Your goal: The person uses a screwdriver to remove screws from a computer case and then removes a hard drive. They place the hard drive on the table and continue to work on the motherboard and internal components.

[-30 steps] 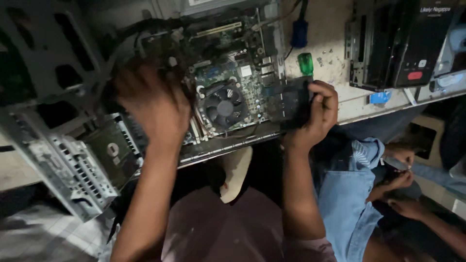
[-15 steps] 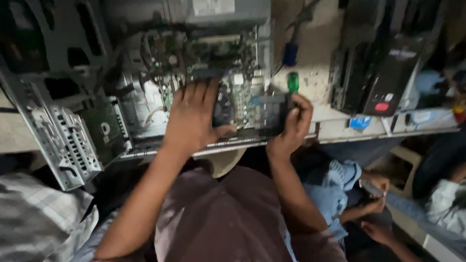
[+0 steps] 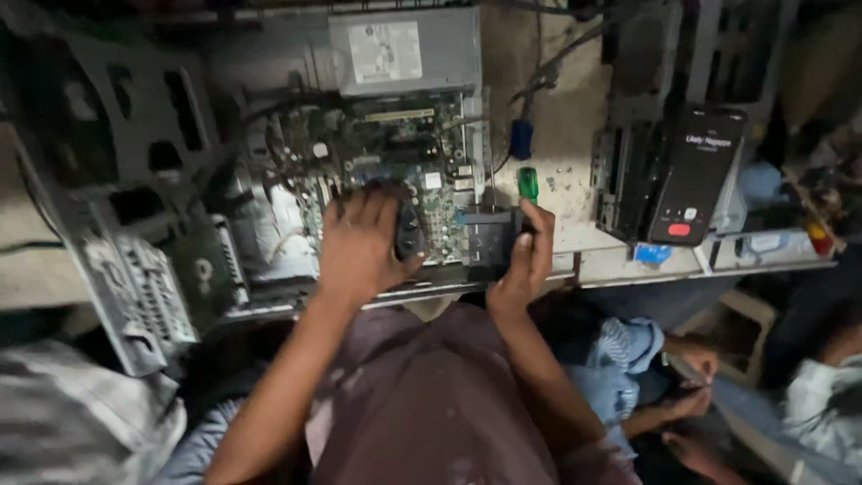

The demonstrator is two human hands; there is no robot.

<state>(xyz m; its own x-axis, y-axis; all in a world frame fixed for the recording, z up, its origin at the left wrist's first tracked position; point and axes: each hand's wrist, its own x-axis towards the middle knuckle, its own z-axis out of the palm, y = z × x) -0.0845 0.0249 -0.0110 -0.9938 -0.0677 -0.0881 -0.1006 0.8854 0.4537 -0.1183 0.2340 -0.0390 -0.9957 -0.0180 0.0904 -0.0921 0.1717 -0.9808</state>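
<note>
The cooler fan [image 3: 406,229], a dark round unit, sits on the motherboard [image 3: 395,171] of the opened computer case [image 3: 269,207], mostly hidden under the left hand [image 3: 359,247]. That hand lies spread flat over it, fingers curled at its rim and pointing toward twelve o'clock; whether it truly grips cannot be told. At three o'clock from the fan, just beside it, the right hand [image 3: 525,260] is closed around a black boxy part [image 3: 489,238] at the case's edge. The fan lies directly beneath the left palm, so the left hand is nearer.

Past the right fingertips, at twelve o'clock, stands a green-handled screwdriver [image 3: 528,184], its long axis running twelve to six. Farther off, the grey power supply [image 3: 404,49] bears a white rectangular label. At two o'clock a phone [image 3: 696,175] leans upright, its dark screen showing a red button low down.
</note>
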